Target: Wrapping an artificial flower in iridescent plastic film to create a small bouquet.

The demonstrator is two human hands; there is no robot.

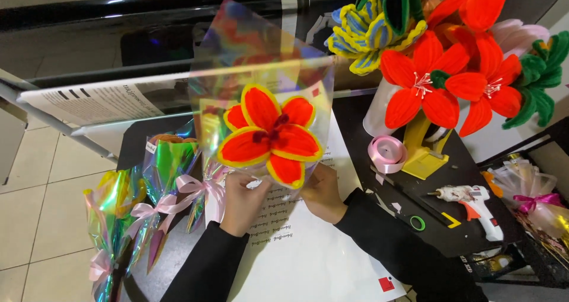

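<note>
A red pipe-cleaner flower with yellow edges (271, 137) sits inside a sheet of iridescent clear wrap (261, 53) that stands up above the table. My left hand (243, 202) grips the lower left of the wrap below the flower. The lower right of the same wrap is pinched by my right hand (322, 193). Both hands hold the bundle over a white printed paper sheet (308, 260) on the dark table (438, 219). The flower's stem is hidden behind the hands.
Three wrapped flowers with pink bows (148, 213) lie at the left table edge. A vase of red, blue and green flowers (438, 71) stands at the back right, with pink ribbon roll (386, 152), yellow tape dispenser (424, 154), and white glue gun (471, 198) nearby.
</note>
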